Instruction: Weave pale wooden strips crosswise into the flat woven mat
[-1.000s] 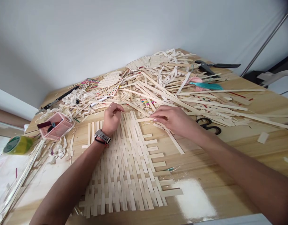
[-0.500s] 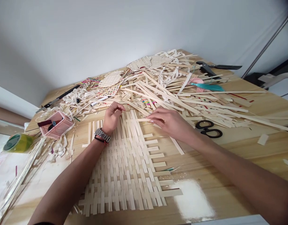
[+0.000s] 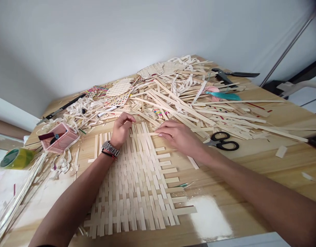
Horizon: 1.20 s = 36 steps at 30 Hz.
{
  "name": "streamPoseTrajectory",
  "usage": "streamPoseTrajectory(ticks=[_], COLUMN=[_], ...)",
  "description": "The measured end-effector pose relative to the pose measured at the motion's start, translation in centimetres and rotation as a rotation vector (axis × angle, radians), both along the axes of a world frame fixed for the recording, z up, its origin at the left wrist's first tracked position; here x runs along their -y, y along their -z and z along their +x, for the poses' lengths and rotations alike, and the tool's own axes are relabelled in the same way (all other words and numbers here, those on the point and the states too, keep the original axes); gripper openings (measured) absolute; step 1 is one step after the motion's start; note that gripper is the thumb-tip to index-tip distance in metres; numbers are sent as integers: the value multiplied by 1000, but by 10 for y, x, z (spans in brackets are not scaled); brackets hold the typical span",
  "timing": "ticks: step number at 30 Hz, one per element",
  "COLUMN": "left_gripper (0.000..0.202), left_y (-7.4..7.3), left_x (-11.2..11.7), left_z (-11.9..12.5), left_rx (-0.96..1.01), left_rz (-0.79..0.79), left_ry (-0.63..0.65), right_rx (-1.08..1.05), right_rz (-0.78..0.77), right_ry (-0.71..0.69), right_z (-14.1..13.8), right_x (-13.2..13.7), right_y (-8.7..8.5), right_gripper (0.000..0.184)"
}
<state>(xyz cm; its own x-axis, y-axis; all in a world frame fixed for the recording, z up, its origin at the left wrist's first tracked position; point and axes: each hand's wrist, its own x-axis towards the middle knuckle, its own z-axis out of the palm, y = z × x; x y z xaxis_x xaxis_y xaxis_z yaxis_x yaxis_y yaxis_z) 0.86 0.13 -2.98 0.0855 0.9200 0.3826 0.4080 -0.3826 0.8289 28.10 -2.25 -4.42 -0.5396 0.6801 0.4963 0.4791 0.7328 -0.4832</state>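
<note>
A mat woven of flat pale wooden strips (image 3: 137, 178) lies on the table, with loose strip ends along its right and far edges. My left hand (image 3: 122, 129), with a metal watch on its wrist, rests over the far left part of the mat. Its fingers are curled, and what they grip, if anything, is hidden. At the mat's far right corner, my right hand (image 3: 173, 134) pinches the end of a crosswise wooden strip (image 3: 151, 134), which runs left among the lengthwise strips. Black-handled scissors (image 3: 226, 141) lie just right of my right hand.
A heap of loose strips (image 3: 183, 106) and woven pieces covers the back of the table. On the left stand a pink basket (image 3: 60, 142) and a yellow-green tape roll (image 3: 17, 157). A black-handled cutting tool (image 3: 225, 76) lies at the back right. A wall rises behind.
My right hand has shifted slightly left, toward the mat, with the strip pinched in it. More of the scissors shows now. My left hand stays curled at the mat's far edge.
</note>
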Motion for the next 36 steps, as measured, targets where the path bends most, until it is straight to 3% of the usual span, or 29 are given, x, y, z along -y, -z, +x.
streamPoseTrajectory(ticks=[11, 16, 22, 29, 36], left_gripper=[12, 7, 8, 12, 10], left_y=[-10, -7, -5, -7, -3], left_x=[3, 3, 1, 1, 1], left_z=[2, 4, 4, -1, 0], left_rx=[48, 88, 93, 117, 22], left_rz=[-3, -149, -197, -192, -138], left_ry=[35, 48, 62, 84, 71], right_rx=[1, -6, -12, -1, -27], right_rz=[36, 41, 33, 1, 8], right_ry=[6, -9, -48, -69, -126], right_z=[0, 0, 2, 9, 4], right_x=[-7, -8, -10, -14, -12], right_y=[1, 3, 2, 2, 5], right_gripper=[30, 28, 28, 26, 24])
